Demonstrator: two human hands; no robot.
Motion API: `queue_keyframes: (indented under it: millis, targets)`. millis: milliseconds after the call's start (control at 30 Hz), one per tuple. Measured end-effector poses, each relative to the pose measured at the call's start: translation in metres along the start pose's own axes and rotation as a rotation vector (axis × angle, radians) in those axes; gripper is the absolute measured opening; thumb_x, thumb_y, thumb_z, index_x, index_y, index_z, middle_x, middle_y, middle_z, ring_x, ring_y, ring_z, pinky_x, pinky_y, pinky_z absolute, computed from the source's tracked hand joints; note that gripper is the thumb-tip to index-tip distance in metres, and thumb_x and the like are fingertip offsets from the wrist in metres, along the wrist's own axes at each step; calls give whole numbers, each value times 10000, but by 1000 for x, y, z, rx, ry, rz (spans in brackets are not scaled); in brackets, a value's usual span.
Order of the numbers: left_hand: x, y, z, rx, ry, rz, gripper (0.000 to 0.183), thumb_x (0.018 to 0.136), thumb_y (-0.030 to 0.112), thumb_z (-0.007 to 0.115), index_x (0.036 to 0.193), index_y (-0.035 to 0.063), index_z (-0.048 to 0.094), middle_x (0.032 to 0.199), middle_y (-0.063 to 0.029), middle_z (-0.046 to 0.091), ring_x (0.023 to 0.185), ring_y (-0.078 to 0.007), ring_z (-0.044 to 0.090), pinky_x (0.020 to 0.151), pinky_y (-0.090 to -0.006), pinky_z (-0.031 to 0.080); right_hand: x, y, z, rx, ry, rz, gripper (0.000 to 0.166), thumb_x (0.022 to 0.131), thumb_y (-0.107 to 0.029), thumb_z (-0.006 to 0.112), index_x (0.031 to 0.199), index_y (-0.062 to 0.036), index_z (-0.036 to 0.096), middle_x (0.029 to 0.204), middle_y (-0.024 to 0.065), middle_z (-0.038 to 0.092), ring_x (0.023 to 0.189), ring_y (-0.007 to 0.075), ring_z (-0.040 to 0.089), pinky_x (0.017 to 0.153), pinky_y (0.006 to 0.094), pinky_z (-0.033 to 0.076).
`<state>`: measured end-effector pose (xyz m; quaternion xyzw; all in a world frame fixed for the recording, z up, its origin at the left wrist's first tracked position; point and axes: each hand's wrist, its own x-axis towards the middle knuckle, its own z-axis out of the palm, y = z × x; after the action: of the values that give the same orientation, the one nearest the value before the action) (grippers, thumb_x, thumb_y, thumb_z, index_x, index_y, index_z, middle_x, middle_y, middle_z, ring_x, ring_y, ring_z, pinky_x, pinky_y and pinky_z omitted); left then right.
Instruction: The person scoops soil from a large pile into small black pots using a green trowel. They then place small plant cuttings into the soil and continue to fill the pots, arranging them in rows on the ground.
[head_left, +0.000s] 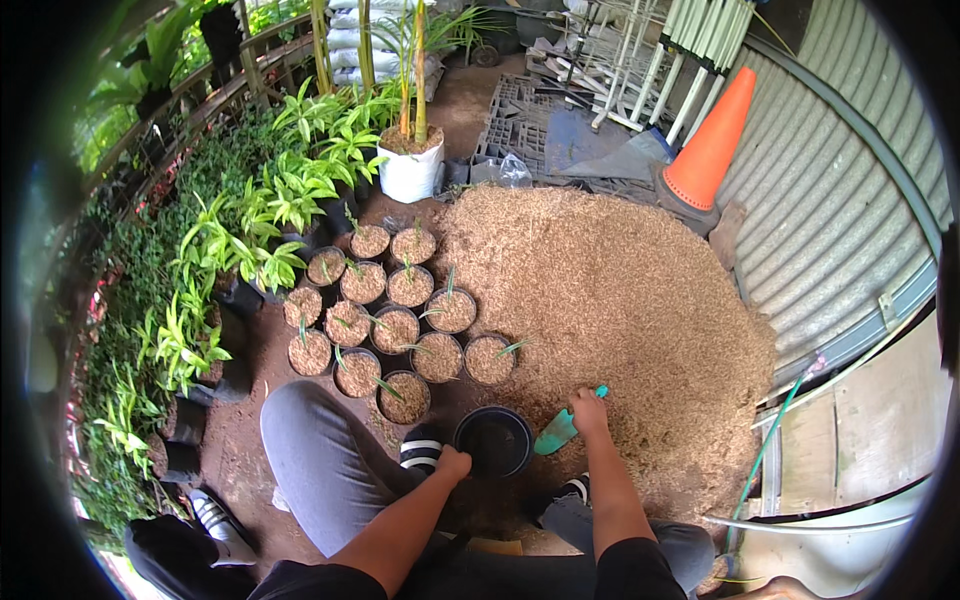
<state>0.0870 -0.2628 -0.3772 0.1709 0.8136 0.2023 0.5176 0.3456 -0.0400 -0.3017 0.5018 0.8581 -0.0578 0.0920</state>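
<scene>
With my left hand (454, 463) I grip the left rim of a black plastic pot (495, 442) standing on the ground between my feet. Its inside looks dark, and I see no husk in it. My right hand (589, 412) is closed around the handle of a green hand trowel (557, 433). The trowel's blade points down and left, close to the pot's right rim. Just beyond my right hand spreads a large heap of tan husk-like material (615, 292). Several husk-filled pots with small green seedlings, one of them a near pot (404, 397), stand left of the heap.
Leafy plants in black bags (292, 195) line the left side. A palm in a white bag (411, 172) stands behind the pots. An orange traffic cone (712, 142) leans by the corrugated metal wall (817, 180). Another person's foot (221, 525) is at lower left.
</scene>
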Motion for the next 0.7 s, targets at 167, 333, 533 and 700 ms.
queue_keyframes:
  millis: [167, 333, 533, 700]
  targets:
    - [-18, 10, -19, -268, -53, -18, 442, 914, 164, 525, 1278, -77, 460, 1066, -240, 635, 905, -377, 676, 629, -462, 568, -2, 24, 44, -10, 93, 15, 177, 822, -60, 637, 980, -86, 713, 1088, 97, 564, 1170, 281, 508, 1001, 425, 418]
    - [-22, 11, -21, -180, -70, 28, 365, 934, 166, 528, 1238, -32, 489, 997, -200, 632, 755, -305, 655, 557, -399, 519, 1, 39, 45, -148, 39, 18, 165, 813, -111, 666, 968, -112, 723, 1105, 82, 564, 1180, 270, 489, 1026, 464, 379]
    - [-8, -3, -12, -236, -94, 78, 349, 922, 186, 553, 1186, -38, 511, 940, -194, 645, 707, -283, 655, 562, -393, 512, -1, 62, 13, -71, -6, 171, 207, 779, -183, 726, 986, -172, 740, 1069, 49, 630, 1185, 270, 500, 1145, 511, 287]
    - [1, -11, -6, -197, -103, 123, 339, 920, 184, 554, 1164, -48, 520, 912, -192, 657, 687, -278, 656, 572, -392, 512, -1, 92, 1, 293, -48, 417, 169, 828, -282, 729, 953, -173, 765, 962, 108, 663, 981, 298, 630, 962, 467, 473]
